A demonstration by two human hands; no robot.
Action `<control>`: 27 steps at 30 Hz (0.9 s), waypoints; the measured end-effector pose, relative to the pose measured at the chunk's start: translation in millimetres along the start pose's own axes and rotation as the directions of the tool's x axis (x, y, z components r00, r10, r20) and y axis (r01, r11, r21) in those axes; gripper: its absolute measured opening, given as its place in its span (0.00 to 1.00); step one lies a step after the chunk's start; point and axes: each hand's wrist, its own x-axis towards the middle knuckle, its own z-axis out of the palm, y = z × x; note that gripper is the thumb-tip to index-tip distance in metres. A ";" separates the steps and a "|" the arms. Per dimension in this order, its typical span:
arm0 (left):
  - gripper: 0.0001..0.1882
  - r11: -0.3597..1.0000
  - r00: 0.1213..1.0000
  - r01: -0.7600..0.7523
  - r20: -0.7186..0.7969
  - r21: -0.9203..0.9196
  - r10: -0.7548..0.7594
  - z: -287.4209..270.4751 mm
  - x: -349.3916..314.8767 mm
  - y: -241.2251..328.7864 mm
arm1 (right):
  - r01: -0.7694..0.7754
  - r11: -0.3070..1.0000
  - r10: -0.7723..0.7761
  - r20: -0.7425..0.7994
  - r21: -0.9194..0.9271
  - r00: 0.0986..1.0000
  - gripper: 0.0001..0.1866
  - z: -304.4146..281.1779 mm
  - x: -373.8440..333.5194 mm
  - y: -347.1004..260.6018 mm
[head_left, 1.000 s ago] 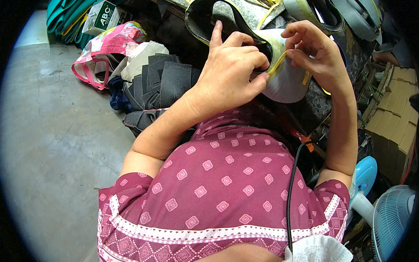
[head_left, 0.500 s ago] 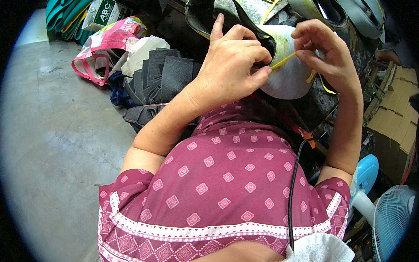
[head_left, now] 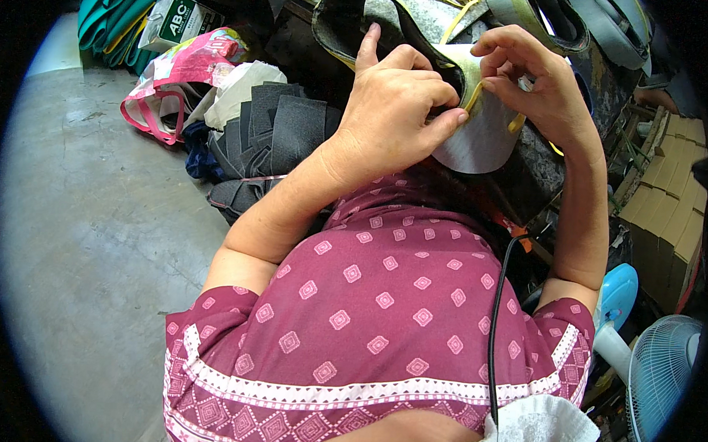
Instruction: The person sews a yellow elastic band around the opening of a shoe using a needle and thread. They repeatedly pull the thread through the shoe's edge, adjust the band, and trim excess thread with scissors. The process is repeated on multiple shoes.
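Note:
A grey, curved fabric piece with a dark inside and yellowish edging stands in a loop on the dark work surface. My left hand is closed on its rim, thumb and bent fingers pinching the edge, while the index finger stretches out over the dark opening. Close by on the right, my right hand pinches a narrow yellow strip between thumb and finger. That strip runs down to the rim beside my left thumb. More of the yellow strip dangles below my right hand. The fingertips inside the loop are hidden.
More curved grey pieces lie at the far right. Left of me are stacked dark grey fabric pieces, a pink bag, a white-and-green box and green folded material. Cardboard and a blue fan stand right.
My right hand has moved left, closer to my left hand, and the yellow strip between them now bends upward. The grey piece's lower part has shifted slightly left. My left hand keeps its grip.

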 end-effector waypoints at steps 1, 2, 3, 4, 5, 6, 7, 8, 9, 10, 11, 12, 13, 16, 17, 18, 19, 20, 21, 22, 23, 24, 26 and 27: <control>0.09 1.000 1.000 0.001 0.004 -0.004 -0.001 -0.1 -0.1 -0.4 | 0.020 1.000 -0.020 -0.002 -0.008 1.000 0.20 0.6 1.0 -0.4; 0.09 1.000 1.000 0.002 0.007 -0.008 -0.002 -0.3 -0.1 -0.6 | 0.039 0.999 -0.039 -0.005 -0.015 0.999 0.20 1.3 2.4 -0.8; 0.09 1.000 1.000 0.003 0.011 -0.011 -0.003 -0.4 -0.4 -0.8 | 0.059 0.998 -0.060 -0.007 -0.022 0.998 0.20 2.2 3.6 -1.1; 0.08 1.000 1.000 0.001 0.012 -0.011 -0.001 -0.3 -0.5 -0.9 | 0.075 0.997 -0.075 0.002 -0.037 0.997 0.20 2.7 4.6 -1.5; 0.08 1.000 1.000 -0.001 0.013 -0.011 0.001 -0.1 -0.4 -1.0 | 0.090 0.995 -0.089 0.011 -0.052 0.996 0.20 3.1 5.4 -2.0; 0.08 1.000 1.000 -0.003 0.014 -0.010 0.004 0.0 -0.6 -1.0 | 0.106 0.992 -0.105 0.019 -0.066 0.994 0.20 3.6 5.7 -2.4; 0.08 1.000 1.000 -0.003 0.018 -0.010 0.003 0.2 -0.7 -0.9 | 0.112 0.991 -0.112 0.011 -0.072 0.994 0.20 4.0 5.9 -2.9; 0.08 1.000 1.000 -0.002 0.021 -0.011 0.003 0.3 -0.8 -0.9 | 0.119 0.990 -0.119 0.003 -0.079 0.993 0.20 4.3 5.7 -3.4; 0.09 1.000 1.000 -0.002 0.025 -0.011 0.002 0.4 -0.9 -0.8 | 0.126 0.988 -0.127 -0.005 -0.085 0.992 0.20 4.8 5.5 -3.8; 0.09 1.000 1.000 0.000 0.028 -0.012 0.000 0.4 -0.9 -0.9 | 0.114 0.990 -0.114 0.001 -0.086 0.993 0.20 4.6 5.2 -4.1; 0.09 1.000 1.000 0.002 0.030 -0.011 -0.001 0.5 -0.7 -1.0 | 0.103 0.991 -0.103 0.008 -0.088 0.995 0.20 4.5 5.0 -4.3; 0.09 1.000 1.000 0.003 0.031 -0.011 -0.003 0.5 -0.8 -1.0 | 0.093 0.992 -0.092 0.014 -0.091 0.996 0.20 4.9 4.9 -4.3; 0.09 1.000 0.999 0.005 0.036 -0.012 -0.005 0.6 -0.8 -0.9 | 0.085 0.993 -0.084 0.016 -0.084 0.996 0.20 5.1 5.0 -4.2; 0.09 1.000 0.999 0.004 0.039 -0.011 -0.004 1.2 -0.6 -0.9 | 0.073 0.995 -0.072 0.019 -0.064 0.997 0.20 7.6 6.0 -3.7; 0.09 1.000 0.999 0.000 0.035 -0.008 0.001 1.5 -0.6 -0.7 | 0.075 0.995 -0.074 0.018 -0.058 0.997 0.20 8.6 6.2 -3.6; 0.09 1.000 1.000 -0.005 0.030 -0.005 0.005 1.7 -0.8 -0.7 | 0.077 0.996 -0.076 0.018 -0.053 0.997 0.20 9.1 6.3 -3.7; 0.09 1.000 0.999 0.001 0.034 0.001 -0.001 1.8 -1.1 -0.6 | 0.068 0.995 -0.067 0.021 -0.068 0.998 0.20 9.5 6.1 -3.9; 0.09 1.000 0.999 0.008 0.039 0.006 -0.008 1.9 -1.5 -0.6 | 0.060 0.995 -0.058 0.024 -0.083 0.998 0.20 9.6 5.8 -4.3; 0.10 1.000 0.999 0.014 0.043 0.011 -0.015 2.0 -1.9 -0.5 | 0.051 0.994 -0.049 0.027 -0.098 0.998 0.20 9.3 5.4 -4.7; 0.10 1.000 0.999 0.019 0.034 0.014 -0.019 2.2 -2.5 -0.4 | 0.057 0.994 -0.056 0.008 -0.097 0.998 0.20 9.7 5.4 -5.1; 0.10 1.000 0.999 0.024 0.024 0.017 -0.024 2.6 -3.0 -0.2 | 0.063 0.993 -0.064 -0.010 -0.095 0.998 0.20 10.0 5.4 -5.4; 0.11 0.999 1.000 0.028 0.014 0.021 -0.028 2.8 -3.6 -0.3 | 0.070 0.993 -0.073 -0.030 -0.095 0.997 0.20 10.1 5.5 -5.8; 0.11 0.998 0.999 0.047 0.012 0.029 -0.047 4.2 -3.5 -1.2 | 0.047 0.995 -0.047 0.003 -0.083 0.999 0.20 10.2 6.3 -6.2; 0.11 0.998 0.998 0.056 0.011 0.032 -0.057 5.0 -3.3 -1.9 | 0.035 0.996 -0.034 0.020 -0.077 0.999 0.20 10.0 6.8 -6.3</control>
